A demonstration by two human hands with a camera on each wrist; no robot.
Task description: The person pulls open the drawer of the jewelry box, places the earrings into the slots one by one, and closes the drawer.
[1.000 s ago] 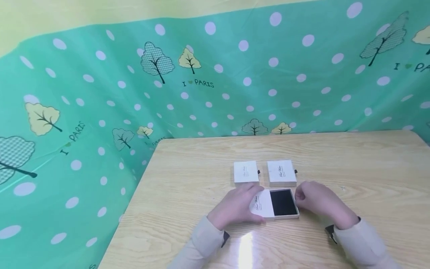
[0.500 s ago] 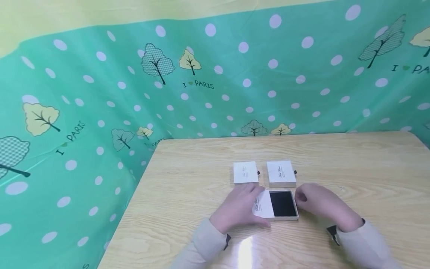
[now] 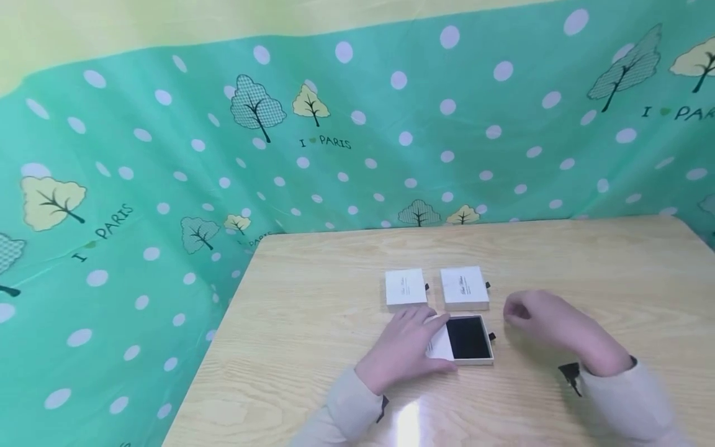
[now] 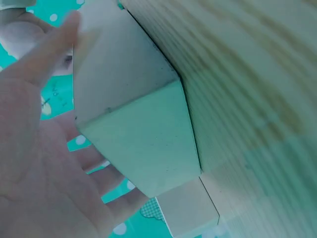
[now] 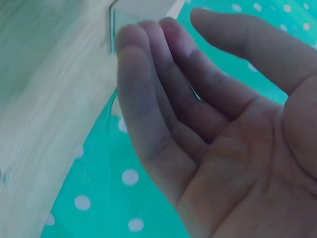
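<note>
A white drawer box (image 3: 468, 338) lies on the table, its tray partly slid out to the right to show a black inside. A small black tab (image 3: 492, 336) sticks out of the tray's right end. My left hand (image 3: 404, 347) grips the white sleeve (image 3: 440, 343), thumb along the near side and fingers over the far side. In the left wrist view, the box's plain end (image 4: 141, 141) faces the palm. My right hand (image 3: 544, 320) hovers to the right of the tray, apart from it. Its fingers (image 5: 136, 89) curve loosely around nothing in the right wrist view.
Behind the drawer box stand two closed white boxes, a left one (image 3: 405, 287) and a right one (image 3: 465, 287), each with a black tab on its right. The wooden table (image 3: 290, 310) meets a green dotted cloth (image 3: 357, 155) at the back and left.
My right hand has drawn away from the tray's right end, up and to the right, uncovering the black tab. The left hand keeps its grip on the sleeve, and the tray stays partly out.
</note>
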